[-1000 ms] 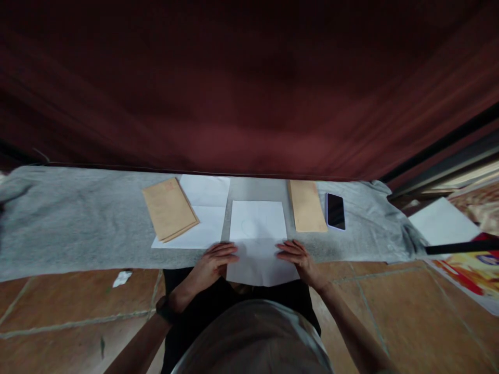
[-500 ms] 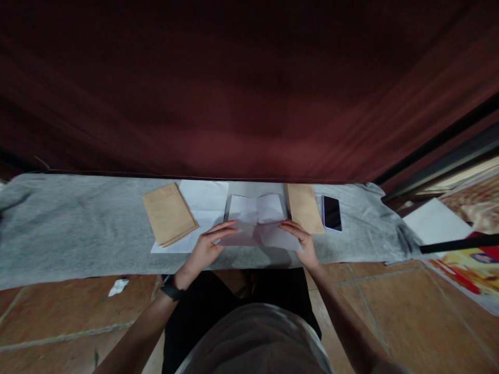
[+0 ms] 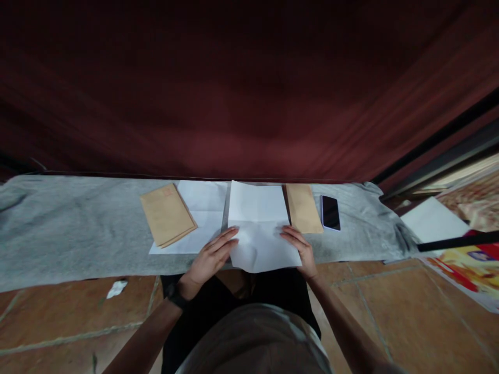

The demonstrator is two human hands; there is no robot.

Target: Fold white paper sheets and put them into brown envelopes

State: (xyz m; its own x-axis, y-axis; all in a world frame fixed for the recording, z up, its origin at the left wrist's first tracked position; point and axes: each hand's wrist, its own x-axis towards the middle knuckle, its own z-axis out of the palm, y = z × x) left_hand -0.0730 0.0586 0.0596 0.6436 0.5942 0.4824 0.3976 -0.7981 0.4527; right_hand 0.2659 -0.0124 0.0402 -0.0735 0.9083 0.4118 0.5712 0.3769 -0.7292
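The creased white rectangular paper sheet [image 3: 259, 208] lies at the grey cloth's [image 3: 97, 228] near edge, between left hand [image 3: 210, 257] and right hand [image 3: 302, 249], equally near, their fingers holding its opposite sides.

The bare left hand [image 3: 212, 257] reaches in from the left of the creased white paper sheet [image 3: 261, 239], fingers extended, slightly bent, their tips on its left side. The bare right hand [image 3: 299, 246] mirrors it at the sheet's right side, fingers angled inward. Both thumbs are hidden. The left wrist, with a dark band [image 3: 177, 297], is below and left of the sheet; both forearms slant up towards it.
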